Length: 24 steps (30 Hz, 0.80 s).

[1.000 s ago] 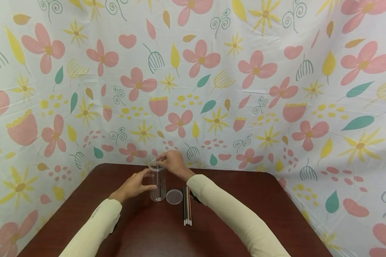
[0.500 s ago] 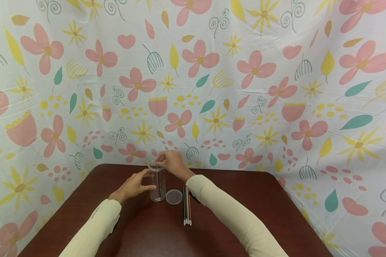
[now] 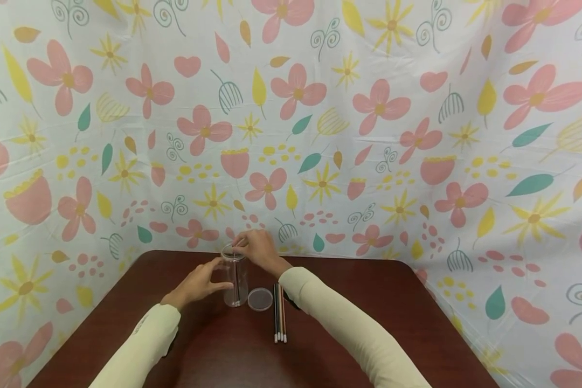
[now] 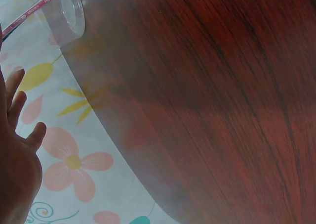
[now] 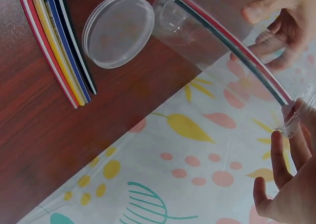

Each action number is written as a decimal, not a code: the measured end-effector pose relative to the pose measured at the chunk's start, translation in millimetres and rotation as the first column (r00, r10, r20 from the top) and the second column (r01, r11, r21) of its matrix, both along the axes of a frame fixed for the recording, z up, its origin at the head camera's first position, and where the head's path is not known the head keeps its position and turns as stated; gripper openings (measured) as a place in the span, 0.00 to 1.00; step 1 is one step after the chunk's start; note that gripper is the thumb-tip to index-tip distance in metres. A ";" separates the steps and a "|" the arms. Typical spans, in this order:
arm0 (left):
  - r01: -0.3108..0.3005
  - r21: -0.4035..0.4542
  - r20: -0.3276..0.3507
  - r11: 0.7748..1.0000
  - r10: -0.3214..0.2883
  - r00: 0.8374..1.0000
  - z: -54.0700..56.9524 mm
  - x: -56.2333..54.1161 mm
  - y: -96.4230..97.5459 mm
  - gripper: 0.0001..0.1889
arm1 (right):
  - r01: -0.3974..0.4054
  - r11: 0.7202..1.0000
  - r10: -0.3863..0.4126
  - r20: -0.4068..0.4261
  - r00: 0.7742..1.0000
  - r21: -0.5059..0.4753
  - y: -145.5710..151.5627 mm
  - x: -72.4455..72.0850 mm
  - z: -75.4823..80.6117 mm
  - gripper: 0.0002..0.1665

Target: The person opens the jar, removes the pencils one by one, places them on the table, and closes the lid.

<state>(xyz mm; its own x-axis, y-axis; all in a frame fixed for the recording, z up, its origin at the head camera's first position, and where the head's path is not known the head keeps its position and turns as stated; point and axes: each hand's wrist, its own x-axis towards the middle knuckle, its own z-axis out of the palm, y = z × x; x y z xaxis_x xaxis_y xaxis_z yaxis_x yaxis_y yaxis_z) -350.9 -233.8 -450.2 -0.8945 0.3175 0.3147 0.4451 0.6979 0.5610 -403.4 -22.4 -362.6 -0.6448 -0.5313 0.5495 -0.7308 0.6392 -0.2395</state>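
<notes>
Two pencils (image 5: 232,36) | red, dark green | inside clear cylindrical jar (image 3: 243,277)

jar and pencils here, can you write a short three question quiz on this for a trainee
1. How many pencils show inside the jar in the right wrist view?
2. True or false: the lid lies on the table, off the jar.
3. Which of the hands is at the jar's mouth? A) the left hand B) the right hand

Key: 1. Two; 2. True; 3. B
</notes>
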 end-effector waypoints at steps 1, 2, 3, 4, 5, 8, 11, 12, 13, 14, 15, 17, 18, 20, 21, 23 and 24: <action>-0.001 0.000 -0.001 1.000 0.001 1.000 -0.5 0.1 -0.2 0.40 | -0.007 1.000 0.007 -0.004 1.000 -0.010 0.1 -0.1 -1.3 0.06; -0.002 0.001 0.000 1.000 0.002 1.000 -0.9 0.1 -0.3 0.40 | -0.012 1.000 0.012 -0.004 1.000 -0.021 0.3 0.1 -2.2 0.06; -0.001 0.001 -0.001 1.000 0.001 1.000 -1.4 0.1 -0.2 0.40 | -0.018 0.999 0.018 -0.005 1.000 -0.031 0.7 0.3 -2.8 0.06; 0.000 0.002 0.000 1.000 0.000 1.000 -1.9 0.0 0.1 0.40 | -0.024 0.999 0.024 -0.009 1.000 -0.041 1.1 0.3 -3.2 0.06; 0.003 0.006 0.002 1.000 -0.003 1.000 -2.3 -0.1 0.4 0.40 | -0.028 0.998 0.027 -0.016 0.999 -0.051 1.5 0.2 -3.2 0.06; 0.003 0.010 0.011 1.000 -0.003 1.000 -3.3 -1.0 1.3 0.41 | -0.030 0.997 0.029 -0.021 0.999 -0.075 2.7 0.5 -0.8 0.07; 0.003 0.009 0.009 1.000 -0.004 1.000 -3.6 -1.4 2.7 0.40 | -0.038 0.993 0.036 -0.025 0.999 -0.112 4.0 -0.6 3.1 0.09; 0.004 0.007 0.007 1.000 -0.004 1.000 -3.8 -1.5 3.0 0.40 | -0.038 0.992 0.036 -0.024 0.999 -0.123 4.3 -1.1 4.3 0.10; 0.006 0.004 0.003 1.000 -0.006 1.000 -3.7 -1.3 3.2 0.40 | -0.037 0.990 0.034 -0.025 0.999 -0.136 4.6 -1.6 5.6 0.10; 0.007 0.003 0.000 1.000 -0.007 1.000 -3.5 -0.9 3.2 0.40 | -0.039 0.988 0.036 -0.025 0.999 -0.151 4.9 -2.2 6.8 0.11; 0.007 0.002 -0.003 1.000 -0.007 1.000 -3.5 -0.8 3.1 0.40 | -0.042 0.985 0.038 -0.030 0.999 -0.166 5.1 -2.6 8.2 0.11; 0.007 0.001 -0.003 1.000 -0.007 1.000 -3.2 -0.4 2.4 0.40 | -0.037 0.983 0.029 -0.043 0.999 -0.182 5.2 -3.3 11.2 0.11; 0.007 0.005 -0.001 1.000 -0.007 1.000 -2.9 -0.1 2.1 0.40 | -0.034 0.981 0.024 -0.053 0.998 -0.190 5.1 -3.6 12.8 0.10; 0.003 0.012 0.001 1.000 -0.003 1.000 -2.3 0.5 1.0 0.40 | -0.040 0.977 0.027 -0.068 0.997 -0.208 5.0 -4.0 16.6 0.10; 0.000 0.014 0.002 1.000 0.000 1.000 -2.1 0.7 0.5 0.40 | -0.043 0.975 0.027 -0.077 0.997 -0.216 4.9 -4.4 18.4 0.10; -0.003 0.017 0.004 1.000 0.003 1.000 -1.8 0.9 -0.5 0.40 | -0.047 0.971 0.028 -0.088 0.996 -0.232 4.9 -5.2 21.8 0.10; -0.004 0.017 0.004 1.000 0.004 1.000 -2.0 0.9 -0.9 0.40 | -0.054 0.968 0.034 -0.085 0.996 -0.246 5.0 -5.3 23.6 0.10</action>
